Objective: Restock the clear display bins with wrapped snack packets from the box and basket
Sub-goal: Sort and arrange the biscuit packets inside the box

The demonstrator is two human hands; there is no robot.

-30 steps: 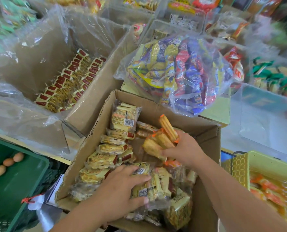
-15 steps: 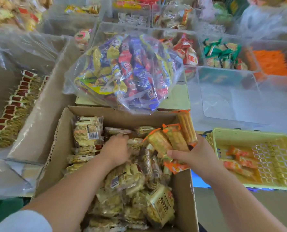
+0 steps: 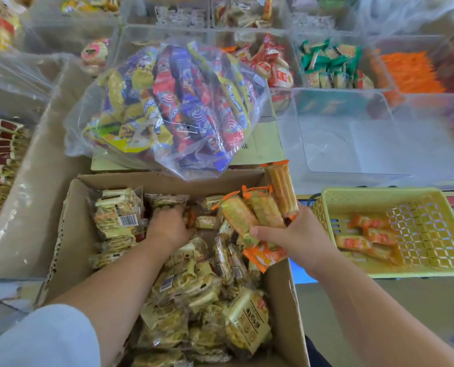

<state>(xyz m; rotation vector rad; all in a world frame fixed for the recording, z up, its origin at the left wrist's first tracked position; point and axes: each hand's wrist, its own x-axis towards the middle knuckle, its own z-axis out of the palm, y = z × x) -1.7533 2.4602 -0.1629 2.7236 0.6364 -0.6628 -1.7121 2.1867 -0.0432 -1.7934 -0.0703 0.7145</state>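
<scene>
An open cardboard box (image 3: 69, 239) in front of me is full of yellow wrapped snack packets (image 3: 194, 292). My left hand (image 3: 169, 227) reaches deep into the box, its fingers curled down among packets at the far side. My right hand (image 3: 297, 237) grips a bunch of orange-ended snack packets (image 3: 263, 210) over the box's right edge. A yellow plastic basket (image 3: 379, 197) at the right holds a few orange packets (image 3: 366, 239). Clear display bins (image 3: 353, 144) stand beyond it; the nearest looks bare inside.
A clear bag of purple, red and yellow snack sticks (image 3: 175, 109) lies on a flat carton behind the box. A large plastic-lined carton (image 3: 24, 197) with red-labelled packets stands at the left. Further bins hold red, green and orange sweets (image 3: 411, 72).
The view has swung right, bringing the basket and bins into sight. My left hand moved from the box's near side to its far side. My right hand keeps its orange packets, now nearer the box's right edge.
</scene>
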